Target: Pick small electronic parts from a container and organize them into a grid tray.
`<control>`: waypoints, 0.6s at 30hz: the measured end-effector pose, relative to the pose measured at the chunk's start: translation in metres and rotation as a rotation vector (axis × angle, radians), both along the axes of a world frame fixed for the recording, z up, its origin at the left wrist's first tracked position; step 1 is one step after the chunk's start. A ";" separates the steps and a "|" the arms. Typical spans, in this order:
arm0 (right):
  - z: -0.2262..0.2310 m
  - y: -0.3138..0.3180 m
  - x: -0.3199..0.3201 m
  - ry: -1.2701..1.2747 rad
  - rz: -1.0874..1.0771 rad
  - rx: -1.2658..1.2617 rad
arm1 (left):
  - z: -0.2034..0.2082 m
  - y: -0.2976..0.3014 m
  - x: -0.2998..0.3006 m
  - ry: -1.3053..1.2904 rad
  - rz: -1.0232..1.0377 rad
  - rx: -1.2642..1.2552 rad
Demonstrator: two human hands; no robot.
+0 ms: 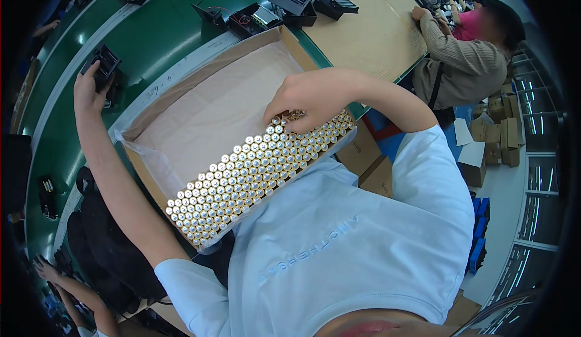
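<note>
1. Along the near side of a shallow cardboard tray [209, 95], batteries [260, 167] stand upright in close-packed rows; pale liner shows beyond them.
2. At the far edge of those rows, the right hand [318, 98] is curled palm-down, its fingers closed around a small cluster of loose cells [295, 115]; the exact count is hidden by the fingers.
3. Out to the left, above the green tabletop [175, 19], the left hand [91, 92] grips a black slotted case [104, 62], thumb and fingers wrapped on it. Whether any cell sits in its slots is too small to tell.
4. Beyond the tray, more black cases [293, 1] lie open, some with red wires.
5. The step in hand appears to be gathering cells for loading into the case.
6. Next, the move likely calls for lifting the cluster clear without toppling the neighbouring batteries, bringing case and cells together, and turning each cell to suit its slot. A loose grip could let one drop.
</note>
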State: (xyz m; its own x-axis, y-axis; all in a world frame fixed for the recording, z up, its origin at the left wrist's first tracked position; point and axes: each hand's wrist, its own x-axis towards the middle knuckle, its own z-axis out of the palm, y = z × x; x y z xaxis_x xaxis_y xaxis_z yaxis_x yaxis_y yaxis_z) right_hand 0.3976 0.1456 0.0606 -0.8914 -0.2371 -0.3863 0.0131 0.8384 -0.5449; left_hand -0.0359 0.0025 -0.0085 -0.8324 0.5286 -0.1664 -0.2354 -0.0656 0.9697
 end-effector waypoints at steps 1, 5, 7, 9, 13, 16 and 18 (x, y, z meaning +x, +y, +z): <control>0.000 0.000 0.000 0.009 0.014 0.006 | 0.001 0.000 0.002 -0.008 0.004 -0.003; -0.002 0.002 0.000 0.059 0.035 -0.007 | 0.003 0.002 0.009 0.008 0.020 0.007; -0.005 0.004 0.001 0.075 0.043 -0.011 | 0.002 0.003 0.009 0.013 0.026 0.010; -0.011 0.006 0.000 0.197 0.053 -0.039 | 0.002 0.003 0.007 0.014 0.024 0.019; -0.006 0.011 -0.009 0.304 0.032 -0.052 | -0.002 -0.002 0.006 0.007 0.024 0.023; 0.014 0.022 -0.035 0.280 -0.069 0.013 | 0.000 -0.002 0.006 0.003 0.021 0.025; 0.023 0.030 -0.061 0.429 -0.136 0.014 | 0.000 0.009 0.009 -0.013 -0.019 0.072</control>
State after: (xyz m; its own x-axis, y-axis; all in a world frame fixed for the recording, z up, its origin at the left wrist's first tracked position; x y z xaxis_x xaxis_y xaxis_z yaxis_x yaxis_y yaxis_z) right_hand 0.3366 0.1761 0.0834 -0.9943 -0.1045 0.0226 -0.1013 0.8518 -0.5139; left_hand -0.0267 0.0111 -0.0083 -0.8204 0.5549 -0.1377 -0.2494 -0.1306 0.9596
